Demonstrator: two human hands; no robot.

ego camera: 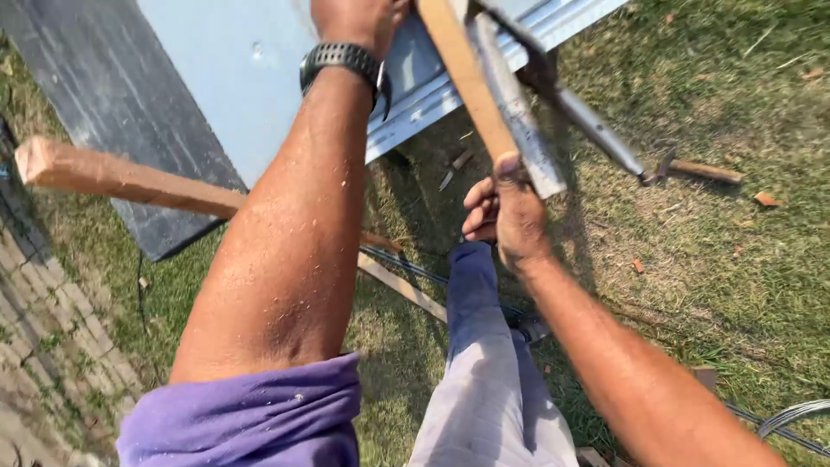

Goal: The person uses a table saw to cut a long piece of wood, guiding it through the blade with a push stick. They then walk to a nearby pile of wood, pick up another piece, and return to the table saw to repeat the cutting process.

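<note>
My right hand (506,212) grips the lower end of a wooden strip (467,78) and a flat metal bar (519,112) that lie side by side and slant up toward the top edge. My left hand (359,17), with a black wristwatch (341,59), reaches up to the top edge and rests on a pale corrugated metal sheet (233,78); its fingers are cut off by the frame. Sawdust specks cover my left forearm. My trousered leg (484,363) stands on the grass below.
A dark panel (112,104) lies left of the metal sheet. A thick timber post (121,177) runs under my left arm. A hammer (692,169) lies on the grass at right, a metal pipe (596,130) beside it. Brick paving (43,346) borders the left; cables (791,415) at lower right.
</note>
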